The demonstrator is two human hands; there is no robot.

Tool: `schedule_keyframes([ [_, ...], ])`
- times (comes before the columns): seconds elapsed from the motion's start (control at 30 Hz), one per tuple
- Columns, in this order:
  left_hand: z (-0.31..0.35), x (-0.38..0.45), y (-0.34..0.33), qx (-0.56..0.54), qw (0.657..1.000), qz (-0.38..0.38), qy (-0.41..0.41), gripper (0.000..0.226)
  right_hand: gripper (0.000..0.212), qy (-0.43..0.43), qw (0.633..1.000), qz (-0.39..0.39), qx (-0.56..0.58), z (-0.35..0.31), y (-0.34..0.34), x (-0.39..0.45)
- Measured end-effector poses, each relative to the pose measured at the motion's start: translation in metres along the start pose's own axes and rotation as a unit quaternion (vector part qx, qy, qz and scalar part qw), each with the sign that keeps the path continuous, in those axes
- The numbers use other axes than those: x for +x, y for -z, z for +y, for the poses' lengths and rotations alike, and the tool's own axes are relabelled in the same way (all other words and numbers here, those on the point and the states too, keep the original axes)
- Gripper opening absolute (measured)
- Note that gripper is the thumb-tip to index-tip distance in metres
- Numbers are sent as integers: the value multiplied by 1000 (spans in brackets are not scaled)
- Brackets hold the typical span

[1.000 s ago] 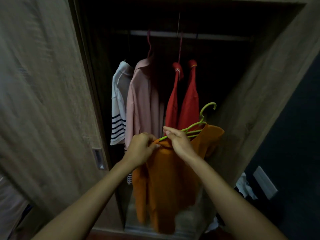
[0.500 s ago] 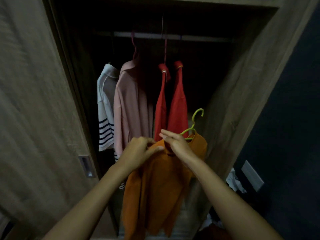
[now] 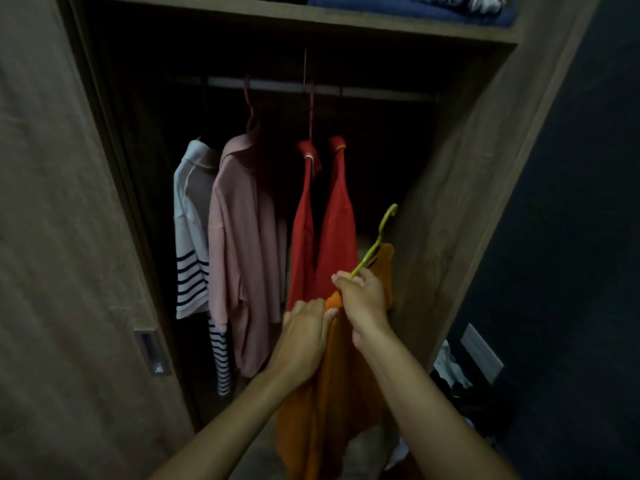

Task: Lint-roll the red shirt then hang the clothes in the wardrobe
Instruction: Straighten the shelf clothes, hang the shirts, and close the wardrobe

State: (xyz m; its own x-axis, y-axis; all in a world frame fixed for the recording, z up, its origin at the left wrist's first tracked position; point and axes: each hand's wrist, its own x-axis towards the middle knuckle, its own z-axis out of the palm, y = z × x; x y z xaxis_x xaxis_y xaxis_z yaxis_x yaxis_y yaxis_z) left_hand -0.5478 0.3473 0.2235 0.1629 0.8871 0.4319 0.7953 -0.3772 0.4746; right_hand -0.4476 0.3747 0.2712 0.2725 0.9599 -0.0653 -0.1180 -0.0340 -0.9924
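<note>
An orange shirt (image 3: 329, 403) hangs from a green hanger (image 3: 375, 240) in front of the open wardrobe. My right hand (image 3: 363, 299) grips the hanger near its neck, its hook tilted up to the right. My left hand (image 3: 304, 337) holds the shirt's collar just below and left of it. Inside, a red shirt (image 3: 337, 233) hangs from the rail (image 3: 374, 91) on a red hanger, right behind my hands.
A pink shirt (image 3: 242, 244) and a white striped shirt (image 3: 192, 237) hang left of the red one. The sliding door (image 3: 69, 237) stands to the left, the wardrobe's side panel (image 3: 467, 202) to the right. Folded clothes (image 3: 415, 5) lie on the top shelf. Loose clothes (image 3: 450, 372) sit low right.
My view has tilted up, showing the top shelf. The green hanger has turned edge-on with its hook pointing up. My left hand has dropped lower on the orange collar.
</note>
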Motion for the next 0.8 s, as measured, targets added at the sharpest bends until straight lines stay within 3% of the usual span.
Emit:
schedule_keyframes([
  [0.1,5,1,2,-6,995,-83,-54,28,22,15,999,3,-39,-7,11,6],
  [0.23,2,11,22,-56,979,-155,-120,55,29,43,988,19,-146,-11,41,15],
  [0.37,-4,46,44,51,983,-72,-161,72,53,91,952,20,-290,-26,64,16],
  [0.43,-1,69,51,106,979,-31,-173,70,58,106,937,28,-330,-38,68,16],
  [0.67,26,157,68,175,969,45,-170,67,36,210,877,59,-429,-123,39,44],
  [0.8,33,202,71,185,967,63,-165,65,33,213,856,73,-465,-172,8,86],
])
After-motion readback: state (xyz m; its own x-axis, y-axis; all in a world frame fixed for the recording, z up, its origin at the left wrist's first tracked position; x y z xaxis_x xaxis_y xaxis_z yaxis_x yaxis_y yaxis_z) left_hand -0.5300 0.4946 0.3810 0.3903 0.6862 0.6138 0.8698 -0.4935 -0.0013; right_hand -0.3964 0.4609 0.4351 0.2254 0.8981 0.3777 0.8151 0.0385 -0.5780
